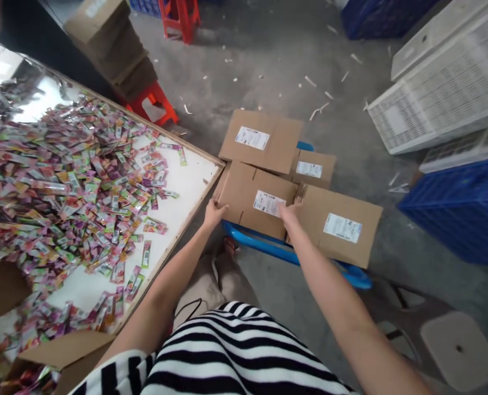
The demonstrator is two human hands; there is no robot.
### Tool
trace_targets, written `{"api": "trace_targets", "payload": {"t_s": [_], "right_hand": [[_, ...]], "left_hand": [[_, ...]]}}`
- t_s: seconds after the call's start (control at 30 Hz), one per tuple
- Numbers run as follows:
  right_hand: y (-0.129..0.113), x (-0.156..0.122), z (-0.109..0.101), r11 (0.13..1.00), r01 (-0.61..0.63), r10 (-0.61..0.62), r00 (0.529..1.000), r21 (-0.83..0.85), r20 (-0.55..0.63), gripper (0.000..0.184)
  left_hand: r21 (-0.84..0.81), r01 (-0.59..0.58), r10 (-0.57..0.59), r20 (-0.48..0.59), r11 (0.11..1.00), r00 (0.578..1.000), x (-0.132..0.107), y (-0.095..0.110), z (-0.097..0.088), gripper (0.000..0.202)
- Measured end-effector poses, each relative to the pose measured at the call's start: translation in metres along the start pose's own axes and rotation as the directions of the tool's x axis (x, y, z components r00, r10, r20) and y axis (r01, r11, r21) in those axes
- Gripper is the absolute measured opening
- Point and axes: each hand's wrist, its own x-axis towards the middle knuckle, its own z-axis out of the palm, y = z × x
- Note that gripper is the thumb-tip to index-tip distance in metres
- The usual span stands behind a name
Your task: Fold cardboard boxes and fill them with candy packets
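Note:
A brown cardboard box [236, 189] with a white printed label lies in front of me, between my two hands. My left hand [215, 212] grips its near left edge, thumb on top and the other fingers mostly hidden against the side. At the box's right side, my right hand [289, 213] clasps the edge with its thumb near the label. Around it sit another labelled carton [277, 131] behind, a smaller carton [324, 164] at back right, and a wide carton [310, 219] to the right. Beneath them shows a blue frame [264, 248].
On my left a white table [194, 178] with a wooden rim bears a large heap of small colourful packets [83, 181]. An open carton [63, 351] stands at lower left. White crates [441, 93] and a blue crate [461, 208] are at right. Paper scraps litter the floor.

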Motion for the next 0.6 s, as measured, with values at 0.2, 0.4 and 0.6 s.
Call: {"api": "trace_targets", "payload": {"t_s": [0.2,0.4,0.6], "right_hand": [[0.008,-0.068,-0.062,0.923,0.29,-0.221,0.938,0.255,-0.265,0.037],[0.11,-0.216,-0.042,0.81,0.581,-0.489,0.739,0.072,-0.463,0.031],[0.273,-0.232,0.133,0.986,0.163,-0.149,0.935,-0.019,0.321,0.032]], "left_hand": [[-0.323,-0.209,0.226,0.015,0.923,0.974,-0.052,0.022,-0.047,0.043],[-0.281,-0.404,0.222,-0.508,0.87,0.832,-0.125,-0.054,-0.204,0.053],[-0.187,-0.153,-0.036,-0.738,0.97,0.674,-0.157,-0.204,-0.232,0.057]]}}
